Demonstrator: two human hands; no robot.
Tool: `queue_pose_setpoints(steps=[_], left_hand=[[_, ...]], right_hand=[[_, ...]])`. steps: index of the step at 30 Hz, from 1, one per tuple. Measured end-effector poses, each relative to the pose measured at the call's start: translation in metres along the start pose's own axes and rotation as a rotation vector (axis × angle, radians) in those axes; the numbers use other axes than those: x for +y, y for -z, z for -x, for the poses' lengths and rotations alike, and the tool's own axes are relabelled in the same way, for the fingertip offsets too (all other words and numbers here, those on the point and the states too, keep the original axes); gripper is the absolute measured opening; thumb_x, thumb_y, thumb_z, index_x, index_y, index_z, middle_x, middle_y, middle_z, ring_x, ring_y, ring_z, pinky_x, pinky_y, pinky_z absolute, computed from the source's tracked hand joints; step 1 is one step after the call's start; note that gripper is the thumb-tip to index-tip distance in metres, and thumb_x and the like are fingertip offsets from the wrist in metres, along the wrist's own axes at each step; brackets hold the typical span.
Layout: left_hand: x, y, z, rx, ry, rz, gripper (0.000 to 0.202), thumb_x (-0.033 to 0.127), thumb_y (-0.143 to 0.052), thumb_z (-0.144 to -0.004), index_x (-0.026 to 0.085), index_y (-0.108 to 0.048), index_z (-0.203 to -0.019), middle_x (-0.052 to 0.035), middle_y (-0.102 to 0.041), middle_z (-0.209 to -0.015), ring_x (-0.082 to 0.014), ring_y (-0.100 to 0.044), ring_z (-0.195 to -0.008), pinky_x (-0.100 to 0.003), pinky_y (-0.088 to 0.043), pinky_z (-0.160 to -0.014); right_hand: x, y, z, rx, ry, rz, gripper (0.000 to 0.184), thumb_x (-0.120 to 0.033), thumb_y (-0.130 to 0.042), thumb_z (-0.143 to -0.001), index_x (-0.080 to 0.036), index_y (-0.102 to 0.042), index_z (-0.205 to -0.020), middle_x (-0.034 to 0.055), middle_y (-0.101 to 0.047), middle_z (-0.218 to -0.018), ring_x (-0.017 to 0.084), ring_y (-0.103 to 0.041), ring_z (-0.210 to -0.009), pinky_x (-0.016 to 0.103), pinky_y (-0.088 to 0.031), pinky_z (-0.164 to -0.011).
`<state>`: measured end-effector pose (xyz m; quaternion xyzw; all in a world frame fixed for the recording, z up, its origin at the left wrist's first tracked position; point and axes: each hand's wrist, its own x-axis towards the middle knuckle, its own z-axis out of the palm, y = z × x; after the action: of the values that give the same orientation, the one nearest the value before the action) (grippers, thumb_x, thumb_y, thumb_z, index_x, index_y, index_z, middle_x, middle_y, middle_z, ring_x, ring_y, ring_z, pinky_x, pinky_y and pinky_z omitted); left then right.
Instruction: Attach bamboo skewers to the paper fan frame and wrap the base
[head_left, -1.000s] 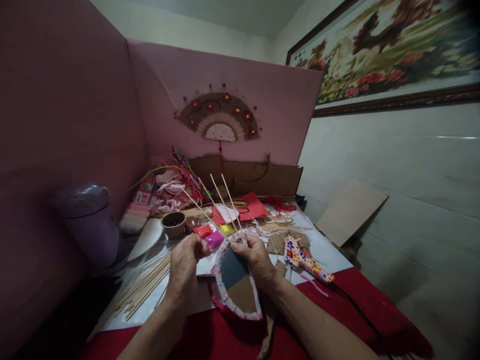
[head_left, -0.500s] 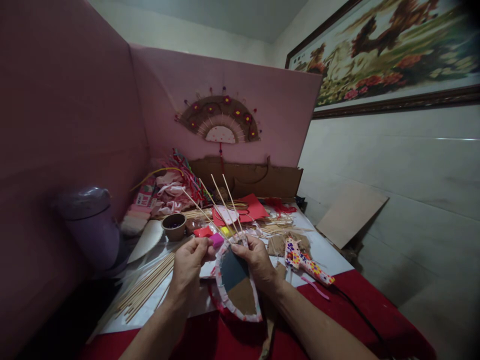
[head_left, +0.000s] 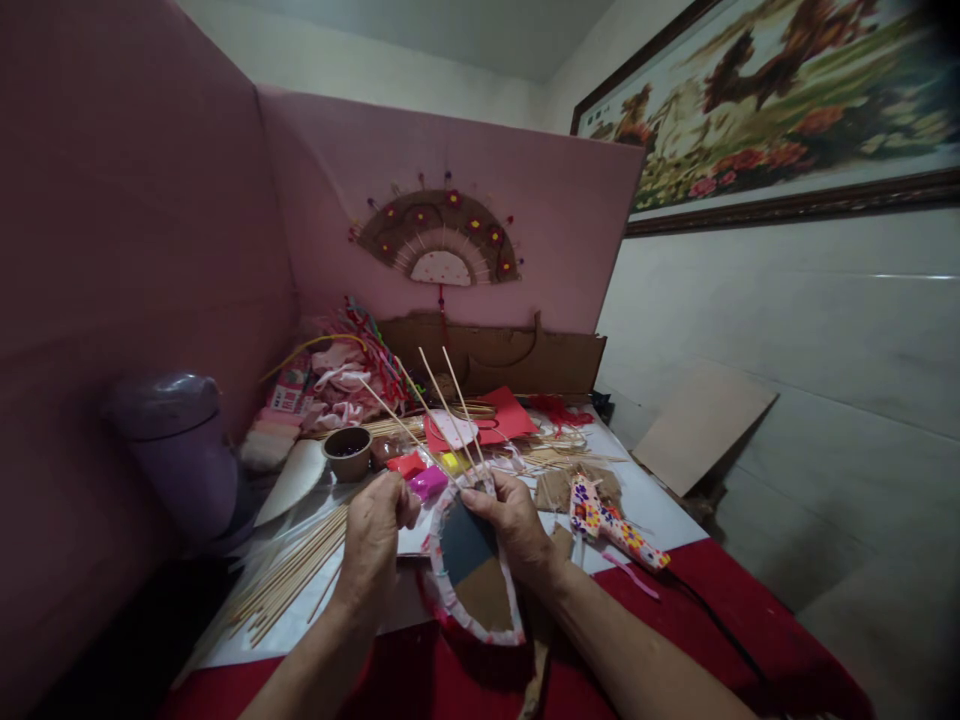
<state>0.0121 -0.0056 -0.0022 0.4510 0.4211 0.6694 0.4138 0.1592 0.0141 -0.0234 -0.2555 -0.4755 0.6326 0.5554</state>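
My right hand (head_left: 519, 528) grips the top of a half-oval cardboard piece (head_left: 480, 595), its edge wrapped in pink-and-white fabric and its inside part dark blue, part brown. Several thin wooden sticks (head_left: 442, 400) fan upward from that top edge, close to my right thumb. To the left of the piece, my left hand (head_left: 376, 525) is closed, fingers curled together; whatever it may hold is hidden. A magenta packet (head_left: 427, 484) and a yellow one (head_left: 454, 462) lie just behind the hands.
A flower-patterned glue gun (head_left: 611, 525) with a black cord lies at right. Loose sticks (head_left: 289, 575) are bundled at left, near a brown cup (head_left: 349, 455). Red paper (head_left: 504, 415) and ribbons lie behind. A decorated fan (head_left: 442, 235) hangs on the pink panel. A lilac bin (head_left: 180, 460) stands left.
My left hand has curled more tightly and shifted slightly left, away from the cardboard piece, uncovering more of the magenta packet. My right hand keeps its grip.
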Motion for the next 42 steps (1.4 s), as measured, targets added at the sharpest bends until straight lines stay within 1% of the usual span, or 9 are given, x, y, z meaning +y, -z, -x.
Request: queue_pose_setpoints(steps=[2, 3, 6, 8, 9, 17, 24, 36, 42], left_hand=[[0.0013, -0.0003, -0.0006, 0.031, 0.020, 0.052, 0.039, 0.034, -0.053, -0.078, 0.020, -0.037, -0.045, 0.0057, -0.034, -0.043, -0.0092, -0.031, -0.044, -0.024, -0.028, -0.046], [0.0019, -0.0005, -0.0011, 0.049, 0.031, 0.063, 0.037, 0.036, -0.056, -0.076, 0.019, -0.042, -0.046, 0.0053, -0.038, -0.044, -0.0090, -0.034, -0.045, -0.023, -0.030, -0.047], [0.0036, -0.0015, -0.0025, 0.069, 0.076, 0.086, 0.021, 0.036, -0.069, -0.067, 0.015, -0.064, -0.068, 0.0010, -0.060, -0.061, -0.0100, -0.050, -0.058, -0.021, -0.038, -0.057], [0.0042, -0.0024, -0.0029, 0.054, 0.121, 0.125, 0.029, 0.034, -0.075, -0.061, 0.015, -0.069, -0.082, -0.0016, -0.066, -0.074, -0.0113, -0.055, -0.066, -0.021, -0.041, -0.062], [0.0043, -0.0028, -0.0029, 0.038, 0.139, 0.143, 0.031, 0.033, -0.076, -0.059, 0.015, -0.069, -0.083, -0.0025, -0.068, -0.077, -0.0119, -0.056, -0.068, -0.021, -0.042, -0.063], [0.0019, -0.0039, -0.0019, -0.027, 0.151, 0.139, 0.022, 0.031, -0.077, -0.058, 0.014, -0.071, -0.069, -0.0036, -0.068, -0.068, -0.0124, -0.058, -0.064, -0.023, -0.044, -0.064], [-0.0003, -0.0034, -0.0022, -0.065, 0.180, 0.188, 0.022, 0.031, -0.075, -0.061, 0.013, -0.070, -0.073, -0.0051, -0.069, -0.068, -0.0146, -0.062, -0.065, -0.026, -0.047, -0.068], [0.0017, -0.0061, -0.0017, -0.051, 0.183, 0.197, 0.024, 0.031, -0.077, -0.059, 0.013, -0.070, -0.073, -0.0042, -0.068, -0.066, -0.0125, -0.061, -0.062, -0.024, -0.048, -0.065], [0.0013, -0.0070, 0.0001, -0.061, 0.200, 0.228, 0.027, 0.032, -0.076, -0.061, 0.013, -0.070, -0.079, -0.0062, -0.070, -0.075, -0.0149, -0.063, -0.070, -0.025, -0.049, -0.069]], right_hand=[[0.0002, 0.0000, 0.0000, 0.005, -0.007, 0.008, 0.024, -0.030, -0.074, -0.064, -0.015, -0.063, -0.079, 0.0003, -0.063, -0.068, 0.010, -0.054, -0.054, 0.022, -0.042, -0.054], [0.0001, -0.0002, 0.0001, 0.005, -0.010, 0.008, 0.024, -0.030, -0.074, -0.064, -0.015, -0.063, -0.078, 0.0001, -0.063, -0.068, 0.010, -0.053, -0.054, 0.022, -0.042, -0.054], [-0.0007, -0.0017, 0.0010, -0.009, -0.015, -0.003, 0.025, -0.031, -0.074, -0.063, -0.015, -0.064, -0.079, -0.0003, -0.063, -0.068, 0.010, -0.053, -0.054, 0.022, -0.042, -0.054], [-0.0017, -0.0032, 0.0019, -0.020, -0.016, -0.012, 0.025, -0.031, -0.075, -0.062, -0.015, -0.064, -0.079, -0.0005, -0.063, -0.067, 0.010, -0.052, -0.053, 0.021, -0.042, -0.053], [-0.0020, -0.0040, 0.0023, -0.027, -0.019, -0.016, 0.025, -0.030, -0.075, -0.062, -0.015, -0.064, -0.079, -0.0005, -0.063, -0.066, 0.010, -0.052, -0.053, 0.021, -0.042, -0.053], [-0.0005, -0.0056, 0.0034, -0.081, -0.042, -0.031, 0.026, -0.029, -0.074, -0.063, -0.016, -0.066, -0.084, -0.0001, -0.063, -0.071, 0.010, -0.053, -0.058, 0.020, -0.042, -0.055], [-0.0007, -0.0057, 0.0037, -0.069, -0.038, 0.007, 0.026, -0.030, -0.075, -0.062, -0.015, -0.066, -0.081, -0.0004, -0.061, -0.068, 0.009, -0.051, -0.056, 0.020, -0.040, -0.053], [-0.0015, -0.0060, 0.0035, -0.067, -0.008, 0.048, 0.026, -0.032, -0.075, -0.062, -0.016, -0.066, -0.080, -0.0007, -0.061, -0.069, 0.009, -0.050, -0.056, 0.020, -0.041, -0.054], [-0.0001, -0.0060, 0.0028, -0.058, -0.021, 0.010, 0.024, -0.030, -0.075, -0.062, -0.016, -0.066, -0.079, -0.0016, -0.061, -0.066, 0.009, -0.050, -0.053, 0.020, -0.040, -0.053]])
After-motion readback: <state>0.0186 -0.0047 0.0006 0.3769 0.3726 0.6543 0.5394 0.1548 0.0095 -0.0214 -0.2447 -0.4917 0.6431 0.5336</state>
